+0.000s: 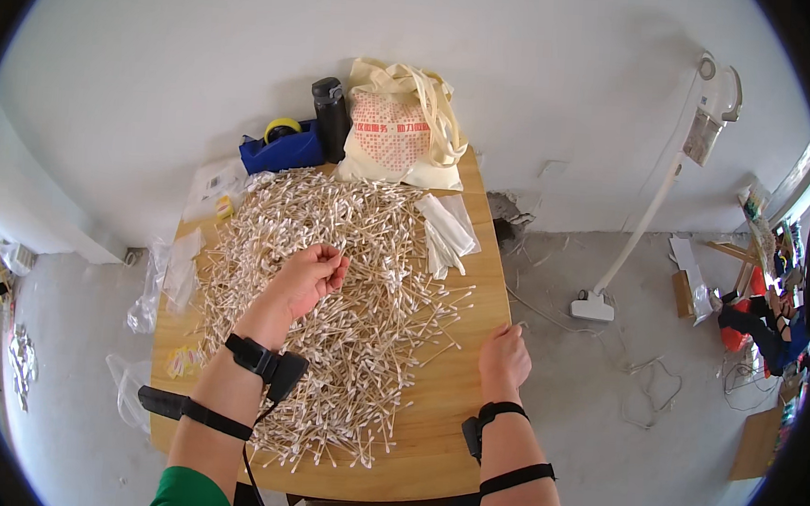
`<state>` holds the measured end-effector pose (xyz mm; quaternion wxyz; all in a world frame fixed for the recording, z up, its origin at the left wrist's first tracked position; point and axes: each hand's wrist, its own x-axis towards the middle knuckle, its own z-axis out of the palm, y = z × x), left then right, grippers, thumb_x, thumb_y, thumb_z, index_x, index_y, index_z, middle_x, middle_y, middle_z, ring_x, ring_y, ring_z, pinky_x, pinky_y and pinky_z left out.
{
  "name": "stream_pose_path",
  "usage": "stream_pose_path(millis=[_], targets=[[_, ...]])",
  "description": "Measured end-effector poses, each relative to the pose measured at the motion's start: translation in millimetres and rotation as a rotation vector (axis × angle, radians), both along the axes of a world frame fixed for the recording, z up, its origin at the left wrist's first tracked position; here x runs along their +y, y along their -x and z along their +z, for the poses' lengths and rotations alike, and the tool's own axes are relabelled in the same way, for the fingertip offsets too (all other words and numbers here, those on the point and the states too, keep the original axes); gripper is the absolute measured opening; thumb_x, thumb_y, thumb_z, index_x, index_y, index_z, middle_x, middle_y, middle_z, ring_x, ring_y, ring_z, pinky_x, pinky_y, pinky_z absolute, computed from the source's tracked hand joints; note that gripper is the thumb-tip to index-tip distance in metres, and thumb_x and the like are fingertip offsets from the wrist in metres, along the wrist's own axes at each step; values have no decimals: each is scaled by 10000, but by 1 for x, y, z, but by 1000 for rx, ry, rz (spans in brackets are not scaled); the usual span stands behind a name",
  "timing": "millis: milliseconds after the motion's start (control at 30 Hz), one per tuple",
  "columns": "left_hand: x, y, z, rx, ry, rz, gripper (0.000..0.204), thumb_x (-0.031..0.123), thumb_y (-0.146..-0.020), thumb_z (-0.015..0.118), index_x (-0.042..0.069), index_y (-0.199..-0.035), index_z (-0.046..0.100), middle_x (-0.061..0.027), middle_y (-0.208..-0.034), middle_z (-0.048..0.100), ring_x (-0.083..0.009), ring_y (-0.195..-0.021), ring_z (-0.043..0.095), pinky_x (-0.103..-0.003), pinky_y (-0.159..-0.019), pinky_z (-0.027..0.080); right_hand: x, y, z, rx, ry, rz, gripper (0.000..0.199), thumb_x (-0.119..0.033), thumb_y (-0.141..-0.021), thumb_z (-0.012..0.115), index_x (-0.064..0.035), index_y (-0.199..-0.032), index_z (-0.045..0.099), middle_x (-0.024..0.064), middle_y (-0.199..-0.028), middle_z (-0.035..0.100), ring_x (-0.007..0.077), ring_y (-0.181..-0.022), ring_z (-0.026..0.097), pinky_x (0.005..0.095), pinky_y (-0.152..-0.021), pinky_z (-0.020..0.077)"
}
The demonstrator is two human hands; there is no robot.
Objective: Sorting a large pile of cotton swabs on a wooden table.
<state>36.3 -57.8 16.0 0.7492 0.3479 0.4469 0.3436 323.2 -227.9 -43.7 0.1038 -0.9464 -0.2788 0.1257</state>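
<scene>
Forearms | swabs beneath left hand, left of right hand | both curled, contents unclear

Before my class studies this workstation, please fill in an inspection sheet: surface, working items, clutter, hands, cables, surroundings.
Surface: wooden table, bare wood showing along its right side.
Working items: large loose pile of double-tipped cotton swabs.
Clutter: blue tape dispenser, black bottle, cream tote bag, white packets, clear plastic bag.
Hands: left hand over the pile, fingers bent, grasp unclear; right hand curled at the table's right edge.
Cables: black cable by the left forearm; pale cord on the floor, right.
Surroundings: white stick vacuum right of the table; broken hole low in the wall.
</scene>
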Motion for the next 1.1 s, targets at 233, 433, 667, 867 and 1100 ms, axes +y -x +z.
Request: stream_pose_path(millis=[233, 433, 667, 867, 1100], targets=[[-1, -9, -24, -253, 44, 86, 95, -6, -945, 544, 21, -1028, 581, -80, -1008, 612, -174, -916, 595, -293, -818, 510, -1, -1, -7, -8, -33, 1, 380, -356, -998, 357, -45, -994, 575, 180, -955, 692, 379, -886, 671, 477, -764, 535], [1, -16, -12, 304, -407, 104, 262, 68, -945, 576, -6, -1197, 574, -72, -1080, 605, -153, -1029, 582, -266, -887, 472, 1, 1, -5, -35, -20, 30, 381, -340, -1003, 344, -39, -984, 576, 180, -955, 692, 386, -874, 671, 478, -760, 537], [-52, 12, -5, 599, -984, 342, 210, -24, -911, 586, 0, -1117, 622, -85, -1032, 608, -152, -786, 636, -246, -724, 533, 4, 4, 2, 26, -3, 17, 389, -343, -1005, 335, -34, -996, 569, 189, -969, 689, 389, -903, 664, 473, -784, 534], [-196, 60, -5, 412, -364, -435, 177, 38, -938, 580, 26, -1113, 605, -44, -925, 617, -94, -823, 630, -259, -719, 525, 1, 5, 1, 42, -4, 19, 393, -347, -1006, 329, -33, -1011, 566, 189, -974, 689, 389, -910, 664, 474, -789, 535], [-351, 87, -56, 422, -307, -1289, 274, 13, -875, 486, 7, -1116, 615, -145, -997, 607, -263, -845, 658, -363, -755, 527, 1, 3, 4, -14, -15, 39, 403, -351, -1002, 335, -28, -1009, 576, 198, -968, 691, 384, -903, 669, 477, -772, 542]])
